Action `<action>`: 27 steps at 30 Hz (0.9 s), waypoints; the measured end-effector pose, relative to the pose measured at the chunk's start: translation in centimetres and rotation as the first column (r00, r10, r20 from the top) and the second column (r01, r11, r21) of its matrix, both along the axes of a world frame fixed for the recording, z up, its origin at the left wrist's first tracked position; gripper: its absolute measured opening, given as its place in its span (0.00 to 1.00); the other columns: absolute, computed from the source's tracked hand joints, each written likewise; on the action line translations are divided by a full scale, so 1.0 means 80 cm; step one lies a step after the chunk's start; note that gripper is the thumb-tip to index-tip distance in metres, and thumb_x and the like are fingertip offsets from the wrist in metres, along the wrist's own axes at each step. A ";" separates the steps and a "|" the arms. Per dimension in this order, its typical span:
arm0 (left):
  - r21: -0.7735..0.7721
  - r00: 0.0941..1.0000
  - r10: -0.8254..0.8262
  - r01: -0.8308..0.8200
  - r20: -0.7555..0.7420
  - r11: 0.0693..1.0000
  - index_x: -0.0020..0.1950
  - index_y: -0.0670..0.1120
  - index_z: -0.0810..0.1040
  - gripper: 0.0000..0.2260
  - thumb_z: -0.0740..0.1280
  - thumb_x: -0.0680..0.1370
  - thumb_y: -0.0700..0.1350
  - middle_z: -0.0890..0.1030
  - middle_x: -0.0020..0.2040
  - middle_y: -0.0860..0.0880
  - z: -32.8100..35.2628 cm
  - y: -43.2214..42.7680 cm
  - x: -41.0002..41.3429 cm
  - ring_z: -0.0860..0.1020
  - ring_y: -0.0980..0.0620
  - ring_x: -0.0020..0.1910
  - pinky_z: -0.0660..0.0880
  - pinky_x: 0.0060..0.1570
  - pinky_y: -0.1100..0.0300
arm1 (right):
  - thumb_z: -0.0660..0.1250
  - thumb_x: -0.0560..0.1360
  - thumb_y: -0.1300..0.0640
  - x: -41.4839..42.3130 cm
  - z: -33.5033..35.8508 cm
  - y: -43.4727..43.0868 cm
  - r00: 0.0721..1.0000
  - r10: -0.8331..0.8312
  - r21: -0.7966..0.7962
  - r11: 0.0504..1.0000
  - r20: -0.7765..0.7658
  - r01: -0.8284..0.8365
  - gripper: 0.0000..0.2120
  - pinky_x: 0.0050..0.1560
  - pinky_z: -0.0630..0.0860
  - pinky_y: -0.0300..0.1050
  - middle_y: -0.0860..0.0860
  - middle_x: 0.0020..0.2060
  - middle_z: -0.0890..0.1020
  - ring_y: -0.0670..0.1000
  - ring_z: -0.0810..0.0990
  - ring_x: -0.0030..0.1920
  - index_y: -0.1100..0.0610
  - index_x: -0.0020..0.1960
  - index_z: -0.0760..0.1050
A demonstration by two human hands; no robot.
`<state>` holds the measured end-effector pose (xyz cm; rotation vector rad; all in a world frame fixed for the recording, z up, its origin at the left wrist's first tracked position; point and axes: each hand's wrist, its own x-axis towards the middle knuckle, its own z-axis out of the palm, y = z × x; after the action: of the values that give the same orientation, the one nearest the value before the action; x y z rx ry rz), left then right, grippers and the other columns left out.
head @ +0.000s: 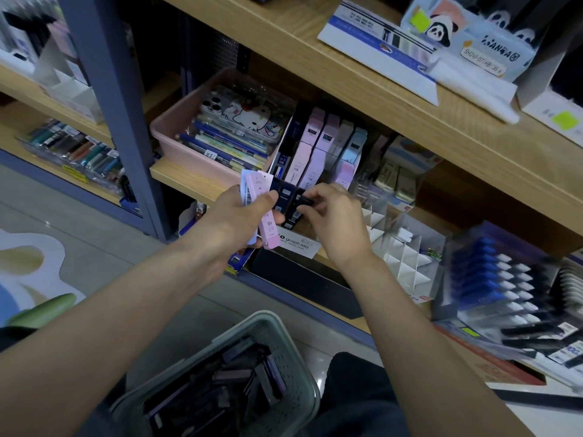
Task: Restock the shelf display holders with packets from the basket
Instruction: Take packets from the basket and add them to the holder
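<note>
- Item under restock: slim, flat, rigid-looking plastic lead packets. A fan of them, pale-blue packet, pink packet and dark navy packets, is held in front of the wooden shelf edge, just before the white card display holder.
- Further stock lies loose in the grey-green perforated plastic basket below, near the person's lap.
- Handling judgement: light, stiff and smooth-faced, so likely to slide against each other. Best taken by the long edges or one end, singly, and kept aligned with the slot.
- Left hand: fingers curled round the lower part of the fan, with the thumb pressed across the front faces.
- Right hand: thumb and fingertips closed in a pinch on one dark navy packet at the fan's right side. The remaining fingers are bent and hold nothing visible.
- Rows of pink, lilac and pale-blue shelved packets stand behind. Free slots cannot be made out.
- Risk: the fan may slip while one packet is drawn out.
</note>
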<state>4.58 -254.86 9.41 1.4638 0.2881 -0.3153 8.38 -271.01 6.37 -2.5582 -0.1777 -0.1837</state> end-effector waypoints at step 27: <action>0.040 0.998 0.047 -0.049 0.030 0.998 0.52 0.43 0.74 0.13 0.63 0.78 0.52 0.76 0.41 0.45 -0.004 0.001 0.005 0.73 0.52 0.36 0.73 0.33 0.63 | 0.66 0.76 0.59 -0.043 0.050 0.035 0.814 0.221 0.701 0.654 -0.537 0.285 0.06 0.38 0.76 0.32 0.50 0.39 0.79 0.41 0.78 0.33 0.59 0.52 0.76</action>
<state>4.98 -254.75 9.12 1.4977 0.3069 -0.2502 4.93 -268.22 10.36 -1.6392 0.1701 0.4510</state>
